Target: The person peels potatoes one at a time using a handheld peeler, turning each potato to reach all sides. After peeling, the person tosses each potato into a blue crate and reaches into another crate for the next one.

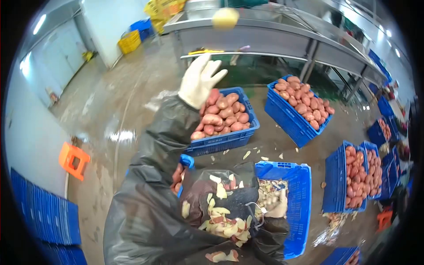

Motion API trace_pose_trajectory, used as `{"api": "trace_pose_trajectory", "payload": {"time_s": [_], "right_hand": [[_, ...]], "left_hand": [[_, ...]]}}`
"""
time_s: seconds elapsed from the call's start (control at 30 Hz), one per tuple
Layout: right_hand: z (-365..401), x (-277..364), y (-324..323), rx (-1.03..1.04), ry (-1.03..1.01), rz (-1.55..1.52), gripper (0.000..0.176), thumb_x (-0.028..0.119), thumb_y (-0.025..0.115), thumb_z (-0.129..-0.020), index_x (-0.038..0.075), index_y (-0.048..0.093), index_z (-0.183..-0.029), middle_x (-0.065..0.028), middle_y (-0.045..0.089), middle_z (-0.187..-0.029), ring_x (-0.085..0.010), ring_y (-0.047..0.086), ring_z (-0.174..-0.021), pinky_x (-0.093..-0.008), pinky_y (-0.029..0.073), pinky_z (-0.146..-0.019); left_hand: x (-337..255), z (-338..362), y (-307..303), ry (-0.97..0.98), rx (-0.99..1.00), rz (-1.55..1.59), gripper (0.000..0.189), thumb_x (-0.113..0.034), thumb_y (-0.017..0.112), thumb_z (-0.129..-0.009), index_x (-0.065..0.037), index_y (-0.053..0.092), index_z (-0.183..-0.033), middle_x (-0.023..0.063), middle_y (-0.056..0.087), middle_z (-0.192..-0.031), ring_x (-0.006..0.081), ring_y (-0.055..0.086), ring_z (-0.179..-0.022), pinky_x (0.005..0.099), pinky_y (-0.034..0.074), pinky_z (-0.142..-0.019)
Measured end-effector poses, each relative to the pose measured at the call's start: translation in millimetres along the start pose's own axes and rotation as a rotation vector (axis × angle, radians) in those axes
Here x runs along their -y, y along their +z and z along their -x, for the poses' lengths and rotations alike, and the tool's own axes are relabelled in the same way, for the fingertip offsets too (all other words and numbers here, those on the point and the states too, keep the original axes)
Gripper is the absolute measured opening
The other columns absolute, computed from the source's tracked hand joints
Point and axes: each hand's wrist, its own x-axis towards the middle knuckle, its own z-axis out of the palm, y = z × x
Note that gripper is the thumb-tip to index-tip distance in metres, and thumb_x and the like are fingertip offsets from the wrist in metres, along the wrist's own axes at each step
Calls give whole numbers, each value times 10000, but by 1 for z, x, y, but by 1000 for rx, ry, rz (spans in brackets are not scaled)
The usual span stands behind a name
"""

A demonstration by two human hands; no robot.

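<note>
My left hand [200, 81], in a white glove, is stretched forward with its fingers apart and nothing in it. A peeled yellow potato [225, 18] is in the air beyond the fingertips, blurred, in front of the steel sink. Low over a blue crate [300, 207] holding peelings, my right hand [277, 206] appears closed; whatever it grips cannot be made out. Potato peelings [225, 223] lie on the dark apron [238, 201] across my lap. Just past my left forearm is a blue crate [227, 143] heaped with unpeeled red potatoes [223, 112].
Another potato-filled blue crate [282, 119] stands ahead right; several more line the right side. A long steel sink [247, 37] spans the back. Stacked blue crates [42, 207] and an orange stool [74, 161] are at left. Scattered peelings lie on the wet floor [110, 115].
</note>
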Motion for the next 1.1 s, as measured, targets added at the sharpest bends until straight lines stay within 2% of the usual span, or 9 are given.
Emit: {"api": "trace_pose_trajectory", "payload": {"time_s": [0.07,0.13,0.17,0.23,0.37,0.4,0.67,0.8,1.1], "right_hand": [[-19,-21,9,107,193,-163,342,439,470,-913,125,512,-782,9,446,-577,-165,477,-549,-343,428,-522],[-15,-41,34,304,-29,-168,340,437,452,-920,123,511,-801,0,476,-640,-164,482,-622,-373,475,-662],[-20,-53,36,342,-26,-187,291,387,437,-937,116,518,-866,-3,510,-713,-160,504,-675,-384,467,-733],[-27,-66,29,135,23,-182,267,354,426,-949,102,513,-943,7,496,-715,-130,487,-671,-410,411,-915],[-49,-53,-7,429,295,-201,276,428,447,-928,153,473,-913,28,365,-628,-104,329,-545,-258,296,-493],[-48,-53,-1,415,319,-197,302,446,427,-930,149,479,-918,22,363,-625,-110,319,-533,-263,307,-496],[-42,-50,13,347,282,-184,437,487,353,-942,92,538,-978,-20,399,-623,-145,353,-527,-279,310,-477],[-41,-51,17,361,243,-171,449,488,355,-940,80,539,-980,-27,410,-626,-137,341,-503,-274,298,-454],[-40,-52,41,273,233,-53,475,511,337,-937,106,475,-730,-8,376,-633,-153,365,-578,-291,353,-545]], "left_hand": [[30,34,-5,283,-12,-735,194,-135,552,-835,-17,565,-989,107,535,-966,260,518,-971,377,440,-814],[40,132,8,-235,671,-1428,383,-184,622,-807,-25,551,-1149,169,482,-1236,288,458,-1171,320,395,-923],[51,212,19,-495,-1,-791,465,-149,649,-769,-43,524,-1204,188,464,-1265,306,408,-1228,341,348,-988],[50,299,-12,-121,-12,-1408,467,-161,684,-745,-44,534,-1172,172,506,-1207,279,461,-1175,363,364,-979],[24,392,-163,-398,-1339,-594,226,-123,578,-826,-27,558,-1029,106,561,-923,226,543,-828,346,457,-731],[7,385,-188,-284,-1022,-1534,330,-26,579,-744,-20,528,-1070,151,569,-986,270,560,-875,352,464,-761],[81,409,-381,-296,-697,-1052,338,-41,539,-758,-56,500,-1094,153,562,-924,276,580,-910,355,486,-699],[29,399,-330,-897,44,-1988,660,-267,711,-599,-37,482,-1174,211,531,-1049,361,551,-893,461,448,-771],[15,367,-259,-1011,-121,-1785,722,-208,678,-631,-79,430,-1296,240,555,-1088,358,559,-986,372,470,-816]]}}
